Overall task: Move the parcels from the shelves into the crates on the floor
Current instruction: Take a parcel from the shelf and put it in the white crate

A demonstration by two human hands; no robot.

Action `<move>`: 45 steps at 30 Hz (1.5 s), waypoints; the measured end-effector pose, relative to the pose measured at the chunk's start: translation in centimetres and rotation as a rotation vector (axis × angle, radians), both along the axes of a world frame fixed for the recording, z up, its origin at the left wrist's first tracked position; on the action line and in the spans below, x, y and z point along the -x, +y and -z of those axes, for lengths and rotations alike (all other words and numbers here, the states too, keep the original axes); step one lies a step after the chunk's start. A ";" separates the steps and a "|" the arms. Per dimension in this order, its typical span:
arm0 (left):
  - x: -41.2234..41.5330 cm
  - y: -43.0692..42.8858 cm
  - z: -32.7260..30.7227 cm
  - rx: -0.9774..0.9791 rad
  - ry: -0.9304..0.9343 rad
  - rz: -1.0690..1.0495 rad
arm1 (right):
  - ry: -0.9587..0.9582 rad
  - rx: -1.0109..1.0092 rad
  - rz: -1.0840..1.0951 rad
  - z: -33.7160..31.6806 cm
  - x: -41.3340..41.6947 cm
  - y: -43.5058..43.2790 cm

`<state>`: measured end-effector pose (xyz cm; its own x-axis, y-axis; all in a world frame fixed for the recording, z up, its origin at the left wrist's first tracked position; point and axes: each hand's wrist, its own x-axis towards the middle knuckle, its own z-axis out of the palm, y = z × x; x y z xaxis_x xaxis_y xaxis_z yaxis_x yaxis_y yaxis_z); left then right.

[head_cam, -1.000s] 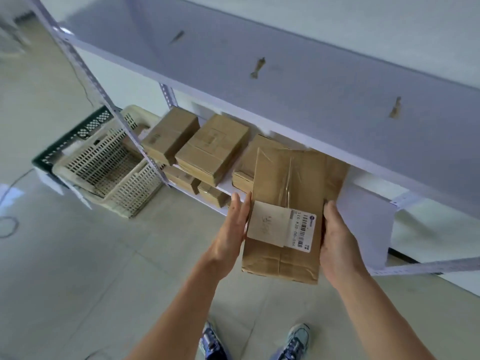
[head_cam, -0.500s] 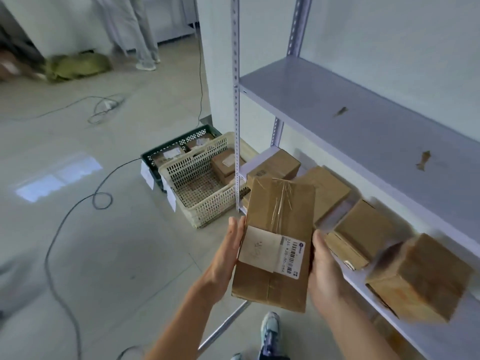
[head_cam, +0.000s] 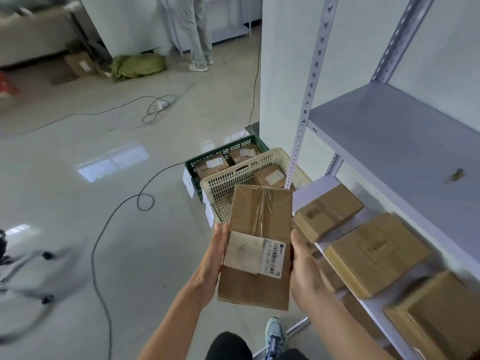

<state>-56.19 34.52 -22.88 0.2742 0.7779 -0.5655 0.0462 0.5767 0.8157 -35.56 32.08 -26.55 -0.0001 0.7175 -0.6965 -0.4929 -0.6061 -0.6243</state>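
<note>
A grey metal shelving unit (head_cam: 389, 131) fills the right side. Three brown cardboard boxes lie on its lower shelf (head_cam: 310, 187): a far one (head_cam: 328, 211) with a barcode on its end, a flat middle one (head_cam: 376, 253) and a near one (head_cam: 436, 315).

On the floor at the far left foot of the unit stand two crates side by side. The cream crate (head_cam: 233, 175) is the nearer and holds one labelled box (head_cam: 270, 176). The green crate (head_cam: 223, 148) just beyond it holds two labelled boxes (head_cam: 211, 165) (head_cam: 242, 154). White tags hang on the crates' left walls; their writing is too small to read.

The parcel (head_cam: 259, 224), a long flat brown carton, is carried in the air left of the lower shelf. Its long axis runs from near to far, and the far end points at the cream crate. Clear tape runs along the same axis.

The left hand (head_cam: 210, 268) presses flat against the carton's left side, fingers straight. The right hand (head_cam: 302, 271) lies against the right side with the thumb along the top edge. Its fingers are hidden, so I cannot tell whether they curl under.

A plain paper slip (head_cam: 244, 252) sits on the lid. Beside it a white barcode sticker (head_cam: 275, 258) reads sideways, beginning "516 K20".
</note>
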 end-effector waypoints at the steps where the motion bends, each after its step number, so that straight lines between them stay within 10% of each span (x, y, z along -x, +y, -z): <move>1: 0.4 0.8 0.0 0.009 0.010 -0.006 | -0.017 -0.008 0.008 0.0 0.5 1.0; 27: 11.7 42.8 11.3 0.383 0.390 0.333 | -0.050 0.225 0.323 8.7 17.0 32.2; 45: 1.8 60.1 33.9 0.190 0.535 0.594 | -0.007 0.440 0.438 32.7 11.8 47.5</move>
